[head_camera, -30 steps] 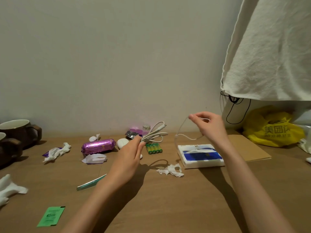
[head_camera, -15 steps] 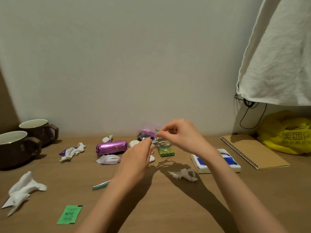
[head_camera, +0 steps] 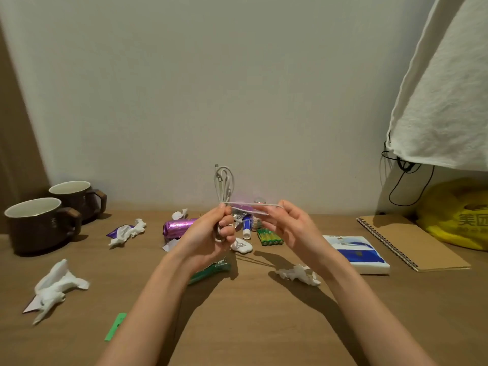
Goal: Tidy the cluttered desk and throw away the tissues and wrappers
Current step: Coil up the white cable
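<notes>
At the far left of the surface (head_camera: 250,326) stand two brown mugs (head_camera: 39,225). In front of them lies a crumpled tissue (head_camera: 56,285), and a green wrapper (head_camera: 115,326) lies nearer to the person. Further in, a second tissue (head_camera: 129,231) lies beside a purple foil wrapper (head_camera: 177,227); none of these is thrown away yet. The left grip (head_camera: 208,233) is closed round the white cable (head_camera: 224,186), which is held in the air above the middle of the surface. The folded bundle stands upright and its loops rise above the fist. From the top of the fist one free strand goes almost level to the right, as far as the right grip (head_camera: 293,228), which pinches it between thumb and fingers. So the long axis of the bundle is vertical and the loose strand lies across it, on the right side. The right grip is the nearer one to the free end, and I judge that it should carry this strand round the bundle while the left one only holds firm. Below the hands lie a glue stick (head_camera: 247,229), green batteries (head_camera: 269,236) and a third tissue (head_camera: 298,274). Further right are a tissue pack (head_camera: 355,253), a notebook (head_camera: 412,243) and a yellow bag (head_camera: 454,215).
</notes>
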The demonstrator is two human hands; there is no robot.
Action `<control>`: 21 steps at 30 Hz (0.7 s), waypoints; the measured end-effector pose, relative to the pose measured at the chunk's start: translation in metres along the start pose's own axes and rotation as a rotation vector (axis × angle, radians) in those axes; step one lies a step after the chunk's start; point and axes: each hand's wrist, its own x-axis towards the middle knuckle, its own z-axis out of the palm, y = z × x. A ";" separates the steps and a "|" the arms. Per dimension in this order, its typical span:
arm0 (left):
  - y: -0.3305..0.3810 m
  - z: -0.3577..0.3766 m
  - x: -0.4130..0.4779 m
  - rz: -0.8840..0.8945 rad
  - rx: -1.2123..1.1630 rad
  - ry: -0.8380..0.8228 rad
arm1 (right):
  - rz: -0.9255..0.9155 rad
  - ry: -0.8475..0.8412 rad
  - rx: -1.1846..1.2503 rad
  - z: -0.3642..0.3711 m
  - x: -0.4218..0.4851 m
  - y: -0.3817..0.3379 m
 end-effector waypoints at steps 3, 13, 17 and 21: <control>0.005 -0.001 -0.005 -0.050 -0.121 -0.126 | 0.028 0.030 0.224 -0.002 0.002 0.006; 0.004 -0.002 -0.009 -0.263 -0.154 -0.454 | -0.037 0.166 -0.119 0.007 0.007 0.019; 0.005 -0.003 -0.010 -0.297 -0.157 -0.499 | 0.015 0.030 -0.193 0.005 0.002 0.017; 0.004 -0.007 -0.008 -0.352 -0.159 -0.485 | 0.030 0.008 -0.339 0.000 -0.001 0.019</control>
